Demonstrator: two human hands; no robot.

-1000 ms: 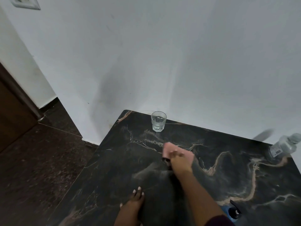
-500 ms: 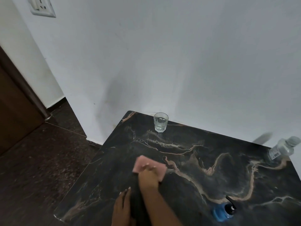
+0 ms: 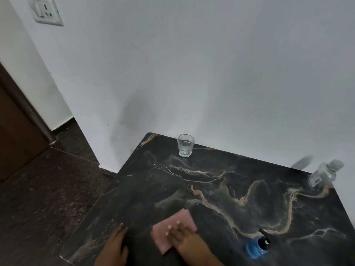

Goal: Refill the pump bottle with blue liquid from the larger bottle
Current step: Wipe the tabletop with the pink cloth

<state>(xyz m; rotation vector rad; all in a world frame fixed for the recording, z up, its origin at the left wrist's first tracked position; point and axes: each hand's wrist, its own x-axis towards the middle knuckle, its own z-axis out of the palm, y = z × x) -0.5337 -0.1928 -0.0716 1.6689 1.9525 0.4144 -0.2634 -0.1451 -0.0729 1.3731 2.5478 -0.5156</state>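
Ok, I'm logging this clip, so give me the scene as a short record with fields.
surface: dark marble table
right hand: flat on the pink cloth
left hand: flat on the table, holding nothing
pump bottle: blue, upright, near right, untouched
clear bottle: far right edge, capped
glass: far edge, holds clear liquid

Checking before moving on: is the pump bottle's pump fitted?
Fitted: the black pump sits atop the blue pump bottle.
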